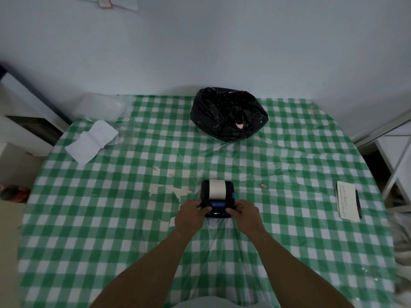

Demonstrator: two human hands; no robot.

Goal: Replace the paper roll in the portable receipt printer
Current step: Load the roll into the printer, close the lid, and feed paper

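On the checked table (89, 218), both hands, left (191, 215) and right (245, 215), clasp the printer (217, 197).

No legible text; notepad (347, 201) handwriting blurred.

A small black receipt printer (216, 197) with blue trim lies flat at lower centre of the frame, its control panel toward the bottom edge. A white paper roll (217, 188) fills its upper half.
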